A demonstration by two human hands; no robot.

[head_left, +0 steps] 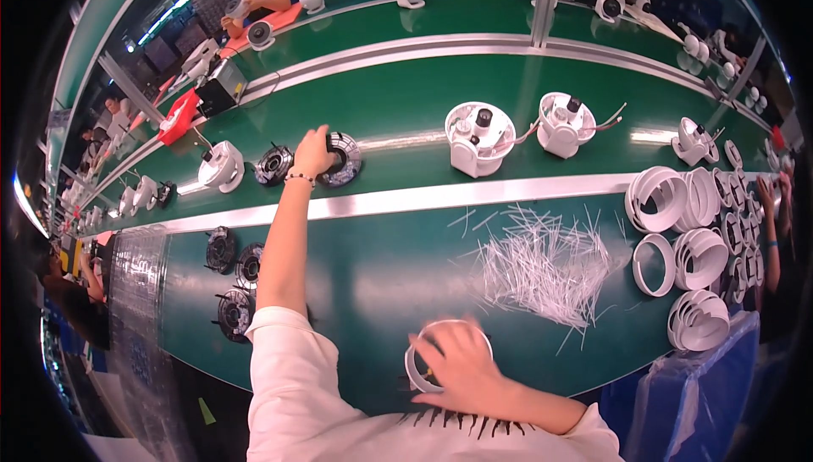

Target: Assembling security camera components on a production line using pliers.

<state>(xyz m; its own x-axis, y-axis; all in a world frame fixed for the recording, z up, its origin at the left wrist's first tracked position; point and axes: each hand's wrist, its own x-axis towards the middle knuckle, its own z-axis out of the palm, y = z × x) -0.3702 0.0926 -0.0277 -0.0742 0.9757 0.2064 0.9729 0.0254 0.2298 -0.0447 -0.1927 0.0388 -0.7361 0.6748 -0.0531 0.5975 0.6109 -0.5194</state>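
My left hand [314, 157] reaches across the metal rail to the conveyor belt. Its fingers are at the left edge of a black round part [345, 162] with a ring-like rim, lying on the belt. A second black round part [274, 165] lies just left of that hand. Close to my body, my right hand [464, 359] is spread over a white plastic ring [412, 369] and grips its rim. Motion smears these fingers somewhat. Something dark shows inside the ring, mostly hidden by the hand.
Thin white strips [546, 267] lie heaped on the green table. White rings [656, 199] are stacked at the right. Several black round parts [235, 314] lie left of my arm. White camera-like housings [480, 140] stand on the belt, beyond the metal rail [406, 200]. Other people work around.
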